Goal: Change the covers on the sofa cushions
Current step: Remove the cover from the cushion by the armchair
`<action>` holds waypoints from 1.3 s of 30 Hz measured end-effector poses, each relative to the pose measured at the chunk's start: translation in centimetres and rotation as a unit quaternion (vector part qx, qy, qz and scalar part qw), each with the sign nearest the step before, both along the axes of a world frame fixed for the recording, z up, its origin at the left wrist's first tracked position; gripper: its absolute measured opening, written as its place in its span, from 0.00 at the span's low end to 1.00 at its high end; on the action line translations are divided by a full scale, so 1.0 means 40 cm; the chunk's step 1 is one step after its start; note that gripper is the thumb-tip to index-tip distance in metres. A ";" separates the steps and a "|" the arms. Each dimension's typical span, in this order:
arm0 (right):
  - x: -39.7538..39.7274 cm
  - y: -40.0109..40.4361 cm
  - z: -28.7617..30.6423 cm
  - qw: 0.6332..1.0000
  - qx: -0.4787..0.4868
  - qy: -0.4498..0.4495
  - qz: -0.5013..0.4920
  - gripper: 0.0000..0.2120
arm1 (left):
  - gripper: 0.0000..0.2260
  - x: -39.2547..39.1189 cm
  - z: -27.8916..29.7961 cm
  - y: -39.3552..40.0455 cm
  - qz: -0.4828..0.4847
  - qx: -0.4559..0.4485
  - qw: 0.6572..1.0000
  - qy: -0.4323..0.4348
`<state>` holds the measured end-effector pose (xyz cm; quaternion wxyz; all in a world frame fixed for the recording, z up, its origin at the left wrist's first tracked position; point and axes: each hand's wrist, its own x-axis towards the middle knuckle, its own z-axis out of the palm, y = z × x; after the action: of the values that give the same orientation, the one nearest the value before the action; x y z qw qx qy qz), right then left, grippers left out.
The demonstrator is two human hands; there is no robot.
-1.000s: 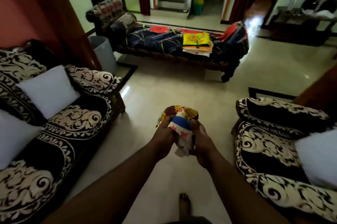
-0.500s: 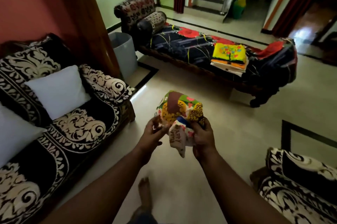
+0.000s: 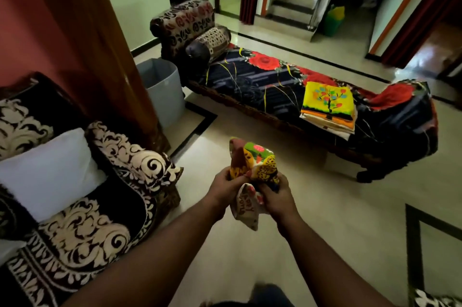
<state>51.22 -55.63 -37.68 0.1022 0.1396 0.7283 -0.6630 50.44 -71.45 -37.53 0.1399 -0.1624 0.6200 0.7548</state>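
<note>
Between the sofa and the daybed, both hands, left and right, clamp a bunched cover together, so it may snag or go on inside out unless shaken open before reaching the bare cushion.

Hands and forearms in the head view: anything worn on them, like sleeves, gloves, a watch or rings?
Nothing that shows. The left hand and right hand are bare, without gloves. Both forearms are uncovered up to the frame's bottom edge, with no sleeve or cuff in view. No watch or bangle at either wrist. Rings can't be made out in this dim light.
</note>
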 end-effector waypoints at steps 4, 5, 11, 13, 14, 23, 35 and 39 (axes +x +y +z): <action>-0.271 0.006 -0.034 0.990 -0.093 -0.101 0.021 0.17 | 0.12 -0.261 -0.026 0.008 -0.001 0.001 1.000 -0.001; -0.339 0.010 -0.048 0.989 -0.109 -0.093 0.021 0.16 | 0.15 -0.318 -0.029 0.008 -0.014 0.011 1.000 -0.003; -0.732 -0.032 -0.030 0.994 -0.086 -0.041 0.047 0.11 | 0.38 -0.612 -0.029 -0.054 -0.016 -0.031 0.995 -0.097; -0.863 -0.071 -0.020 0.994 -0.074 -0.038 0.074 0.11 | 0.41 -0.709 -0.032 -0.095 0.009 0.008 0.994 -0.104; -0.943 -0.101 -0.017 0.993 -0.068 -0.037 0.093 0.11 | 0.38 -0.768 -0.036 -0.120 0.032 0.033 0.994 -0.095; -1.464 -0.406 -0.047 0.977 -0.029 -0.058 0.204 0.21 | 0.12 -1.244 -0.077 -0.348 0.172 -0.010 0.985 0.007; -1.999 -0.838 -0.080 0.958 0.005 -0.090 0.271 0.19 | 0.09 -1.800 -0.165 -0.831 0.331 -0.038 0.938 -0.097; -2.218 -0.989 -0.134 0.942 0.033 -0.100 0.320 0.17 | 0.08 -1.973 -0.203 -0.957 0.363 -0.067 0.924 -0.103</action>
<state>-37.49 -95.19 -43.04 0.3767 -0.0320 0.7421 -0.5535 -28.49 -109.75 -45.64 -0.0922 -0.4619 0.5502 0.6895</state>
